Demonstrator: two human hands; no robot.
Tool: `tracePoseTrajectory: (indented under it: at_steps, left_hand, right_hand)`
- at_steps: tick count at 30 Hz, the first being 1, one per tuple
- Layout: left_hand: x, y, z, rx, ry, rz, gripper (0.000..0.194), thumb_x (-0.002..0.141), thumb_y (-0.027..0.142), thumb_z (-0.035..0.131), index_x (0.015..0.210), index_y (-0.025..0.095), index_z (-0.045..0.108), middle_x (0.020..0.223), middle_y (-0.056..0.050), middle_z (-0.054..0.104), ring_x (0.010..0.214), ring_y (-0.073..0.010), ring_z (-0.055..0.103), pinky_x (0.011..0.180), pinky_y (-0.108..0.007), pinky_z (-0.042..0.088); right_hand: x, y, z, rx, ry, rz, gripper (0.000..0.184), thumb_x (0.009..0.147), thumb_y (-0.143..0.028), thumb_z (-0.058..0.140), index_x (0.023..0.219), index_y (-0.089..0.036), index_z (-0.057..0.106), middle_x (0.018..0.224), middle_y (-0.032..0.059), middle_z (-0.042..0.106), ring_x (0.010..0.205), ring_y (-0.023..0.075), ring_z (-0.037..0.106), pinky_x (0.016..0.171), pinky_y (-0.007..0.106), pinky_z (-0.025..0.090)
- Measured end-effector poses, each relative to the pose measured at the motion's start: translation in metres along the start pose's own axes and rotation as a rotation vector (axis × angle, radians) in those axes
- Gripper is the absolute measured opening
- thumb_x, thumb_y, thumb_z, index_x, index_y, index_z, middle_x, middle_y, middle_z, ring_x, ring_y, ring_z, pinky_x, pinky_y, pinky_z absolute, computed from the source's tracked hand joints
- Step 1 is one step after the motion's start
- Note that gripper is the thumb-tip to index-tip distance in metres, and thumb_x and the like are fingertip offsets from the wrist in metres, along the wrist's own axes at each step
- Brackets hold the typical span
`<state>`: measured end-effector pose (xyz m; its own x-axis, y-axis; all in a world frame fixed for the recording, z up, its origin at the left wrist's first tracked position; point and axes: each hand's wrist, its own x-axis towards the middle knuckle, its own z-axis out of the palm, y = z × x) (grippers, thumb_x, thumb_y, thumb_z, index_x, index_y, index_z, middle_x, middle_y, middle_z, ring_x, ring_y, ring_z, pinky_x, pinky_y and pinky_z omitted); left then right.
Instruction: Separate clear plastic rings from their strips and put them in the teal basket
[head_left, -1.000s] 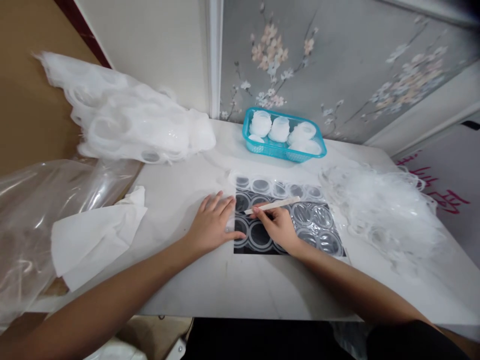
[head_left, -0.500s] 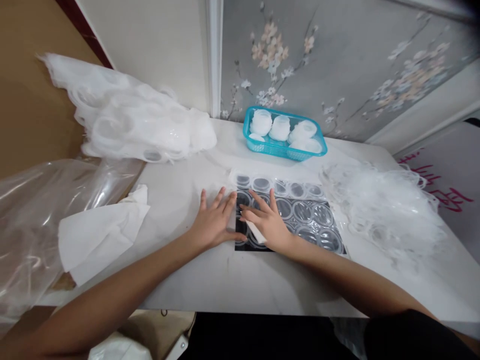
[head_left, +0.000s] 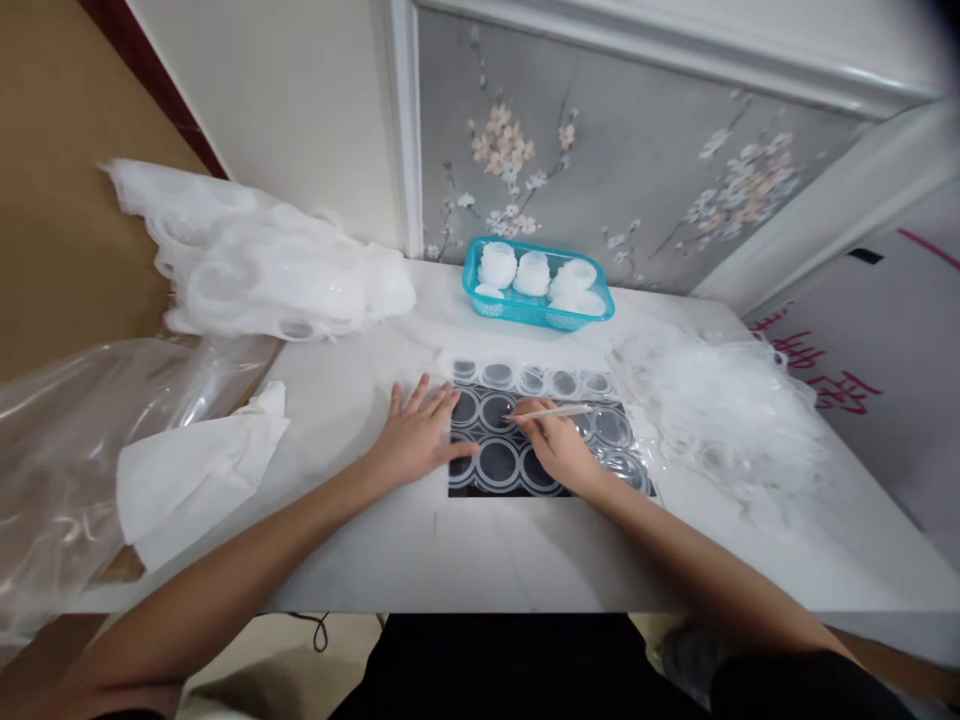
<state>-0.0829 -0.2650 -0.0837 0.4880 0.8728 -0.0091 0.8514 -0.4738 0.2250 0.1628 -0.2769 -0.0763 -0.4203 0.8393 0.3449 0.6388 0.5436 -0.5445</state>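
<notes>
A clear plastic sheet with rows of round cut outlines [head_left: 499,463] lies over a black backing on the table. My left hand [head_left: 412,440] rests flat at its left edge, fingers spread, with the thumb on the sheet's lower left part. Over the middle of the sheet, my right hand [head_left: 559,450] pinches a slim white pen-like tool [head_left: 566,411]. The tool's narrow tip points left toward a ring in the upper black row. My right hand covers some of the rings.
Behind the sheet stands a blue basket [head_left: 525,312] holding stacks of white discs [head_left: 532,273]. Tangled clear plastic scraps [head_left: 735,410] lie to the right. On the left are a heap of white ring sheets [head_left: 262,265], a white cloth or paper [head_left: 199,480] and clear plastic film [head_left: 67,450].
The white tool has turned from slanting down beneath my right hand to lying sideways, tip leftward. My right hand has uncovered rings on the sheet's left. The camera view has shifted.
</notes>
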Motion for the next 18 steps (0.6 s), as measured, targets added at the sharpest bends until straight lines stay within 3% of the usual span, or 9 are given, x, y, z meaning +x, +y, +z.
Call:
tracePoseTrajectory:
  at_steps: [3,6,8,12,18]
  left_hand:
    - [0.015,0.002,-0.011,0.056,0.067,0.02,0.048,0.092,0.052,0.038,0.122,0.021,0.059,0.149,-0.006,0.037,0.142,-0.0336,0.019,0.112,-0.059,0.016]
    - [0.033,0.001,-0.019,0.079,0.039,0.099,0.025,0.089,0.038,0.051,0.092,0.02,0.067,0.142,-0.005,0.047,0.138,-0.0324,0.028,0.112,-0.052,0.023]
    - [0.04,-0.001,-0.02,0.079,0.004,0.147,0.02,0.087,0.034,0.054,0.086,0.018,0.066,0.141,-0.006,0.048,0.137,-0.0321,0.03,0.112,-0.05,0.025]
    - [0.043,-0.005,-0.012,0.047,0.032,0.168,0.022,0.086,0.034,0.055,0.098,0.016,0.063,0.141,-0.01,0.048,0.136,-0.0317,0.033,0.111,-0.047,0.029]
    - [0.047,-0.015,0.002,-0.18,0.189,0.153,0.017,0.088,0.023,0.047,0.079,0.018,0.061,0.133,-0.009,0.053,0.136,-0.0289,0.032,0.112,-0.048,0.025]
  right_hand:
    - [-0.006,0.0,0.005,0.088,-0.011,0.098,0.026,0.098,-0.032,0.035,0.095,-0.022,0.06,0.096,0.0063,0.066,0.094,0.0211,0.06,0.085,0.034,0.047]
    - [0.0,0.004,0.006,0.153,-0.019,0.155,0.028,0.098,-0.035,0.035,0.094,-0.022,0.059,0.092,0.0046,0.066,0.086,0.0191,0.062,0.08,0.031,0.047]
    - [0.003,0.008,0.006,0.199,-0.015,0.172,0.029,0.098,-0.037,0.036,0.093,-0.021,0.058,0.089,0.0036,0.065,0.081,0.0175,0.061,0.076,0.029,0.046]
    - [-0.001,0.012,0.011,0.279,0.029,0.205,0.031,0.098,-0.041,0.036,0.091,-0.021,0.058,0.088,0.0033,0.064,0.082,0.0176,0.061,0.074,0.028,0.046]
    - [-0.006,0.012,0.015,0.295,0.041,0.192,0.031,0.098,-0.039,0.036,0.091,-0.022,0.062,0.095,0.0039,0.067,0.094,0.019,0.063,0.084,0.031,0.047]
